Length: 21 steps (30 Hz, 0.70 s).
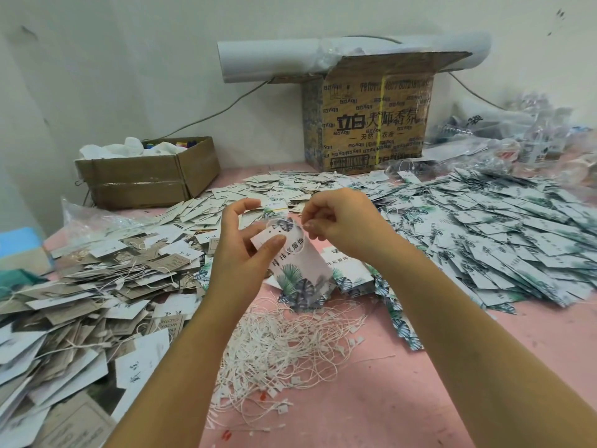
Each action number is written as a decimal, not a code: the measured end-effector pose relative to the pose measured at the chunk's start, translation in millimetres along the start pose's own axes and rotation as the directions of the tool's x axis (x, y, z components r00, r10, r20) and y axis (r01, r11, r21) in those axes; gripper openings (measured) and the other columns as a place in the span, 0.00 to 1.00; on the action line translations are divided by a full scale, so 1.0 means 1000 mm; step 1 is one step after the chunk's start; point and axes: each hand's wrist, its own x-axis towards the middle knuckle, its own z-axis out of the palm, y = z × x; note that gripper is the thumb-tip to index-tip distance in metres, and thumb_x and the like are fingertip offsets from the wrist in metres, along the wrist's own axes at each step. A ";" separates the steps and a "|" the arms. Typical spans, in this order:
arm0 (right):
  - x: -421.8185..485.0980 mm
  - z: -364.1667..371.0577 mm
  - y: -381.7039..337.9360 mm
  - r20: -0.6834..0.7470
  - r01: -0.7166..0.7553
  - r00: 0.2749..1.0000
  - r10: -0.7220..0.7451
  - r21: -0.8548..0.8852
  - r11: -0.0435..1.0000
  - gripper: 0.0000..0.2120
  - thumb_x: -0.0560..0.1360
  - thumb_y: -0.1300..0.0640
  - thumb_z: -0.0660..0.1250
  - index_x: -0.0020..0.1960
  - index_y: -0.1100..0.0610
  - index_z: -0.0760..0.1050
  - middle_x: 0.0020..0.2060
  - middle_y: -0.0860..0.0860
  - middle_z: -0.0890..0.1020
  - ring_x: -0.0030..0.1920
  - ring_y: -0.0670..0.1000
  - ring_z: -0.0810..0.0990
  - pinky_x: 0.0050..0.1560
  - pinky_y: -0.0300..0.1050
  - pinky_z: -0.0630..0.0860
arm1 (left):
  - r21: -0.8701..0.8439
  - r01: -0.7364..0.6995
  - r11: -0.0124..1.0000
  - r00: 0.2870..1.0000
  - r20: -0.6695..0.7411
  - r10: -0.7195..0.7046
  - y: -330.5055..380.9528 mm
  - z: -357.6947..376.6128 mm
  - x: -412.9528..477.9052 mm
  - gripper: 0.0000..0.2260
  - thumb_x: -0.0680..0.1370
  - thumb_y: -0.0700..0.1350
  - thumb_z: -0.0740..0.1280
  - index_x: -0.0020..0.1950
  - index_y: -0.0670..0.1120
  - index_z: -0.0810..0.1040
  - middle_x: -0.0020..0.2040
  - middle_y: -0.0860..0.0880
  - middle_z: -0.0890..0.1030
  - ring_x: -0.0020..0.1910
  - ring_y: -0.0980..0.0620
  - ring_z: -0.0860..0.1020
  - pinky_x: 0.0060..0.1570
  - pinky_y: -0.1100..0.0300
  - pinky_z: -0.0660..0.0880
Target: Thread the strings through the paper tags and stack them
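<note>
1. Closest to the person, a tangle of loose strings [284,347] lies on the pink table [420,367], between the two forearms.
2. Just above it, the left hand [240,250] grips a leaf-print tag [300,270] held up off the table. The thumb clamps a small white tag [263,239] against the top end, where the punched hole is.
3. The right hand [342,224] has its fingertips pinched on a thin string [303,244] right at the tags' top edge. Whether the end is already through the hole cannot be told.
4. What could go wrong: the two tags may slide under the thumb so their holes stop lining up. The string would then catch only one of them. The limp end could also buckle or slip out of the pinch (it looks very fine).
5. To the left lies a heap of brown tags [84,295], many with strings showing. To the right, leaf-print tags [500,231] spread in a loose drift. Setting a finished tag down carelessly could mix it in with the unthreaded ones.
6. Farthest back, a low cardboard box [145,176] and a taller printed carton [371,118] stand by the wall.
</note>
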 end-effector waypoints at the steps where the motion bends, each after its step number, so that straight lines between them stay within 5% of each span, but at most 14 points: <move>1: 0.001 -0.001 0.000 -0.020 0.007 1.000 -0.007 0.020 1.000 0.10 0.73 0.67 0.67 0.38 0.54 0.75 0.29 0.45 0.78 0.31 0.41 0.77 0.39 0.36 0.75 | -0.014 0.016 1.000 1.000 -0.001 -0.016 0.001 0.000 0.000 0.21 0.75 0.37 0.68 0.52 0.63 0.68 0.40 0.54 0.83 0.37 0.55 0.81 0.33 0.61 0.78; 4: 0.003 -0.003 0.001 -0.101 0.023 0.995 -0.014 0.083 0.996 0.11 0.75 0.68 0.64 0.38 0.55 0.72 0.29 0.47 0.77 0.34 0.51 0.79 0.45 0.49 0.78 | -0.027 0.046 0.999 0.999 0.009 -0.046 0.002 0.000 0.000 0.20 0.74 0.37 0.69 0.53 0.61 0.67 0.37 0.53 0.84 0.37 0.56 0.83 0.30 0.66 0.76; 10: 0.006 -0.005 0.009 -0.239 -0.027 0.969 0.064 0.154 0.988 0.12 0.76 0.67 0.63 0.37 0.54 0.71 0.29 0.47 0.77 0.35 0.52 0.77 0.44 0.52 0.78 | -0.041 0.086 0.995 0.991 0.111 -0.081 0.005 0.002 -0.002 0.19 0.71 0.38 0.71 0.54 0.57 0.70 0.36 0.51 0.84 0.37 0.56 0.83 0.32 0.66 0.76; 16: 0.002 0.000 0.011 0.127 -0.165 0.981 0.147 0.148 0.975 0.10 0.74 0.67 0.65 0.37 0.56 0.76 0.30 0.49 0.80 0.31 0.47 0.79 0.37 0.40 0.79 | -0.134 0.086 0.987 0.996 0.032 -0.083 0.005 0.005 -0.001 0.16 0.69 0.39 0.71 0.51 0.53 0.72 0.36 0.50 0.85 0.36 0.54 0.83 0.31 0.63 0.77; 21: 0.000 0.004 0.010 0.378 -0.230 0.920 0.099 0.319 0.920 0.12 0.75 0.74 0.58 0.47 0.66 0.79 0.48 0.64 0.82 0.46 0.57 0.83 0.49 0.47 0.80 | -0.021 0.054 0.998 0.992 -0.109 -0.056 -0.001 0.000 0.001 0.12 0.70 0.40 0.72 0.47 0.52 0.74 0.35 0.53 0.84 0.35 0.54 0.83 0.33 0.60 0.79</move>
